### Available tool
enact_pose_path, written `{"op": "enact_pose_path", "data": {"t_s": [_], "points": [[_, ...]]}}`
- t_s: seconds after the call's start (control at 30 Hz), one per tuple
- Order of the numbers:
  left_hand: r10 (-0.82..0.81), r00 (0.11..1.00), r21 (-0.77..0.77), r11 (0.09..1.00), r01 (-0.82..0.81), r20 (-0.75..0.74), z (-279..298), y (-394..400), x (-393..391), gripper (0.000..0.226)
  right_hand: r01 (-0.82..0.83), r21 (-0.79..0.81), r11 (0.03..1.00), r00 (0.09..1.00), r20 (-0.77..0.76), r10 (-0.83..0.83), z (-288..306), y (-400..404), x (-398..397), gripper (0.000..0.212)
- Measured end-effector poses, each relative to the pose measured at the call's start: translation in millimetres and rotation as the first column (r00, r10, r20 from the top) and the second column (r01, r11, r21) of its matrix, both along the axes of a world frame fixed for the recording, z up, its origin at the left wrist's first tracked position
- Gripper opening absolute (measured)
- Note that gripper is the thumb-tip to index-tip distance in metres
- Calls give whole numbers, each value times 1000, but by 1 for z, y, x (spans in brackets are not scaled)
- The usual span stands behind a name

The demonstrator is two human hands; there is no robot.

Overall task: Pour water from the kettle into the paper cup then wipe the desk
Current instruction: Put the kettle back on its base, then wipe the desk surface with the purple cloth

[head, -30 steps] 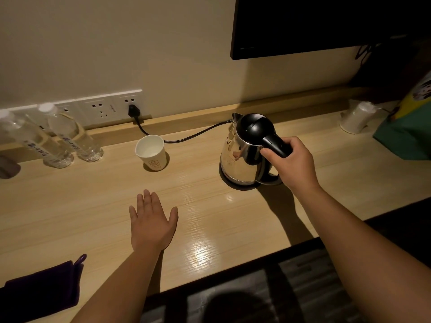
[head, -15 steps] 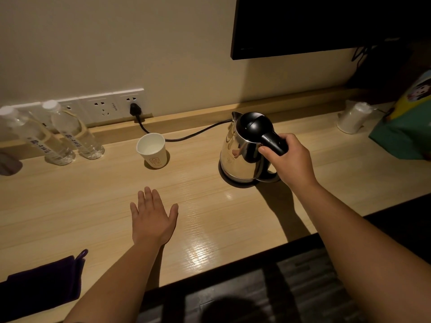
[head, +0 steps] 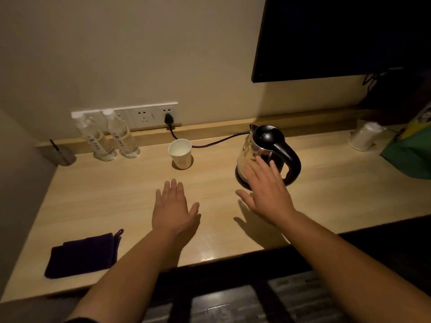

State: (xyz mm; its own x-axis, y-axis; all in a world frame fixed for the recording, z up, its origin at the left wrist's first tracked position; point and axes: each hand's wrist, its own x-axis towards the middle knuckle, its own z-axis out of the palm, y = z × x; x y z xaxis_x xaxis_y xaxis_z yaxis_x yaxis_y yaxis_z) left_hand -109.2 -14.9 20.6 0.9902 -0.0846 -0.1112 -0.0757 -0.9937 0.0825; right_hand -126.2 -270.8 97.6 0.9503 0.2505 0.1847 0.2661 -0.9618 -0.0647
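Note:
A steel kettle (head: 270,145) with a black lid and handle stands upright on its base on the wooden desk (head: 326,197). A white paper cup (head: 180,153) stands upright to its left, near the wall. My right hand (head: 265,192) hovers open just in front of the kettle, fingers spread, holding nothing. Flat on the desk lies my left hand (head: 173,206), open, in front of the cup. A dark purple cloth (head: 82,254) lies folded at the desk's front left.
Two clear water bottles (head: 109,136) stand by the wall sockets at the back left. The kettle's black cord (head: 210,142) runs behind the cup to a socket. A white mug (head: 363,136) and a green bag (head: 410,155) sit at the right. A dark screen (head: 338,36) hangs above.
My right hand has let go of the kettle handle and drawn back, now open in front of it. The view has pulled back and shifted left, showing the whole cloth.

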Motion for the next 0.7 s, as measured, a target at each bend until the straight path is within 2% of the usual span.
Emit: {"op": "enact_pose_path", "data": {"t_s": [0.1, 0.2, 0.43, 0.7], "points": [[16, 1000, 1, 1000, -16, 7, 10, 13, -28, 86, -55, 0, 998, 990, -127, 54, -16, 25, -17, 67], [58, 998, 20, 998, -58, 14, 14, 31, -53, 86, -96, -14, 995, 978, -186, 92, -29, 50, -22, 68], [245, 967, 49, 967, -249, 76, 28, 97, -98, 87, -282, -7, 959, 947, -165, 277, -33, 129, -19, 70], [456, 885, 19, 888, -459, 97, 27, 206, -150, 85, -461, 0, 888, 874, -171, 454, -36, 257, -42, 70]]}}
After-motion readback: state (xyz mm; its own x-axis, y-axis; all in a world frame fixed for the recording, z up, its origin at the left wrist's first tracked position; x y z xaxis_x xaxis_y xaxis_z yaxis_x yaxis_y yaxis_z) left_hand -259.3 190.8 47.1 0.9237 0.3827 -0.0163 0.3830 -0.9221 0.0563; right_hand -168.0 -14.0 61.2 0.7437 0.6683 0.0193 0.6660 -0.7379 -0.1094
